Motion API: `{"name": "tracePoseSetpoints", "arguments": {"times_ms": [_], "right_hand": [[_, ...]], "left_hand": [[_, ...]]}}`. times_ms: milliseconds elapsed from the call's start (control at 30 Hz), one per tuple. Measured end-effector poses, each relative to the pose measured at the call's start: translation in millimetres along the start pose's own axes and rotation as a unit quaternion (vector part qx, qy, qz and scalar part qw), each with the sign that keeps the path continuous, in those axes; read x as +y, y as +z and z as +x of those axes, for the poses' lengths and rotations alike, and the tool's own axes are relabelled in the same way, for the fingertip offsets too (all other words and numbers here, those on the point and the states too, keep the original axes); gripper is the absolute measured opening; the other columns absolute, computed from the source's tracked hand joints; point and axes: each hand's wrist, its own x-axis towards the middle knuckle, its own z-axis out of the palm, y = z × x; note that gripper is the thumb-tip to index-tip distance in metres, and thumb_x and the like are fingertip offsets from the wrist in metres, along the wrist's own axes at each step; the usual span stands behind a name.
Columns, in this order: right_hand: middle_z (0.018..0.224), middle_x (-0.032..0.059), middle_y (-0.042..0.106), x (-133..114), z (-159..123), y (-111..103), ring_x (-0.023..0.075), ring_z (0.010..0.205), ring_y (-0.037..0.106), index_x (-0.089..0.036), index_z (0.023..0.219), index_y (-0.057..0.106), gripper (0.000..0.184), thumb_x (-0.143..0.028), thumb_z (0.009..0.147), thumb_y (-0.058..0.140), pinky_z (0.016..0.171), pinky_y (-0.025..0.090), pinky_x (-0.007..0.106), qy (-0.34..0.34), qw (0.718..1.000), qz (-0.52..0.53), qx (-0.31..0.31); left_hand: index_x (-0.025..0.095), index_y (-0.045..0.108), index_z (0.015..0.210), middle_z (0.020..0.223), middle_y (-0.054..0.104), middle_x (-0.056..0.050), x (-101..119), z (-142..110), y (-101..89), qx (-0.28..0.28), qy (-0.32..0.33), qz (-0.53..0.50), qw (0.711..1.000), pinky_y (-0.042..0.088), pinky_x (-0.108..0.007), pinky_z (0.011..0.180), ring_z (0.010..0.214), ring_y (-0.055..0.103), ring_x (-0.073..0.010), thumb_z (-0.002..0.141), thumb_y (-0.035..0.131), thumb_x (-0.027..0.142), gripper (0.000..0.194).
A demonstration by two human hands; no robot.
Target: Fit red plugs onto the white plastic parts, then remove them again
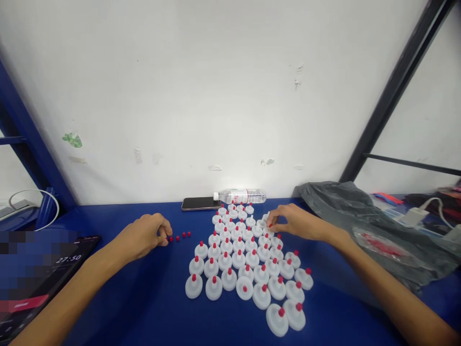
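Observation:
Many white round lids with nozzles (238,259), most of them topped by a small red cap, stand in a loose cluster on the blue table. My right hand (293,222) reaches to the cluster's far right side, its thumb and finger closed on a red cap (271,226) at a white lid. To the left of the cluster, my left hand (146,235) rests low with its fingertips pinched on a red cap, partly hidden by the fingers. Beside those fingertips, several loose red caps (184,235) lie in a short row.
A clear water bottle (247,196) and a dark phone (200,203) lie against the wall. On the right, a grey plastic bag (334,230) bears a clear packet of red pieces (383,246). Another phone (46,283) with a timer is at the left.

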Motion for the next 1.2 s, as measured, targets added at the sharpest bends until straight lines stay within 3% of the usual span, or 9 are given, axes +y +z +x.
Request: {"name": "tracePoseSetpoints", "arguments": {"times_ms": [233,300,400,467,533,767,967,1100,1200], "right_hand": [[0.116,0.0086,0.071,-10,-5,-8,0.0248,0.098,0.072,-0.024,0.104,0.056,0.019,-0.041,0.098,0.053,0.081,0.056,0.036,0.025,0.992,0.063,0.105],[0.113,0.0070,0.071,-18,-4,-3,0.0234,0.098,0.070,-0.024,0.101,0.055,0.018,-0.041,0.100,0.052,0.085,0.055,0.036,0.006,0.991,0.074,0.112],[0.106,0.0049,0.070,-29,-1,7,0.0224,0.095,0.067,-0.025,0.106,0.058,0.020,-0.044,0.100,0.054,0.085,0.053,0.037,-0.012,0.990,0.036,0.138],[0.107,0.0059,0.069,-36,0,15,0.0228,0.094,0.066,-0.026,0.114,0.057,0.027,-0.048,0.098,0.057,0.081,0.053,0.036,-0.019,0.987,0.005,0.158],[0.109,0.0073,0.069,-45,-1,23,0.0235,0.093,0.066,-0.025,0.120,0.055,0.037,-0.052,0.095,0.061,0.080,0.053,0.037,-0.043,0.984,-0.028,0.168],[0.096,0.0060,0.070,-83,-10,45,0.0249,0.090,0.063,-0.023,0.127,0.051,0.051,-0.056,0.090,0.066,0.083,0.051,0.041,-0.188,0.962,-0.090,0.175],[0.098,0.0054,0.071,-100,-16,50,0.0215,0.087,0.066,-0.022,0.138,0.048,0.057,-0.050,0.092,0.066,0.085,0.052,0.038,-0.235,0.958,-0.037,0.161],[0.095,0.0061,0.074,-105,-14,53,0.0209,0.087,0.068,-0.022,0.118,0.066,0.028,-0.041,0.098,0.062,0.085,0.053,0.037,-0.249,0.953,-0.020,0.174],[0.097,0.0072,0.075,-99,-12,51,0.0218,0.089,0.068,-0.022,0.112,0.069,0.022,-0.037,0.098,0.062,0.087,0.054,0.040,-0.251,0.943,-0.050,0.213]], "left_hand": [[0.028,0.074,0.090,0.088,0.079,0.002,-3,1,-6.0,0.001,0.024,0.007,1.000,0.051,-0.029,0.071,0.084,0.072,-0.0218,0.073,0.063,0.029,0.021],[0.028,0.075,0.098,0.100,0.078,-0.002,3,0,-8.7,0.058,0.060,0.044,0.996,0.052,-0.033,0.080,0.095,0.070,-0.0246,0.083,0.057,0.032,0.024],[0.026,0.071,0.113,0.114,0.073,-0.005,24,-6,-6.8,0.200,0.145,0.100,0.964,0.051,-0.040,0.089,0.109,0.064,-0.0274,0.097,0.041,0.033,0.035],[0.023,0.068,0.118,0.113,0.072,-0.007,41,-13,-0.2,0.275,0.209,0.107,0.932,0.052,-0.038,0.087,0.109,0.063,-0.0257,0.101,0.038,0.032,0.036],[0.021,0.066,0.119,0.108,0.071,-0.008,58,-20,8.6,0.309,0.271,0.108,0.905,0.054,-0.034,0.080,0.104,0.062,-0.0235,0.102,0.040,0.032,0.034],[0.020,0.063,0.112,0.091,0.067,-0.007,105,-47,32.9,0.263,0.401,0.135,0.867,0.049,-0.030,0.062,0.084,0.056,-0.0217,0.102,0.043,0.036,0.028],[0.020,0.058,0.089,0.083,0.063,-0.004,114,-49,48.4,0.274,0.478,0.179,0.815,0.037,-0.031,0.054,0.077,0.052,-0.0204,0.099,0.049,0.022,0.013],[0.021,0.050,0.077,0.073,0.059,-0.003,118,-46,54.8,0.287,0.462,0.149,0.826,0.031,-0.033,0.051,0.068,0.046,-0.0189,0.096,0.045,0.013,0.021],[0.021,0.045,0.071,0.066,0.055,-0.001,119,-45,51.0,0.294,0.431,0.070,0.850,0.030,-0.032,0.051,0.064,0.043,-0.0169,0.097,0.038,0.014,0.029]]}}
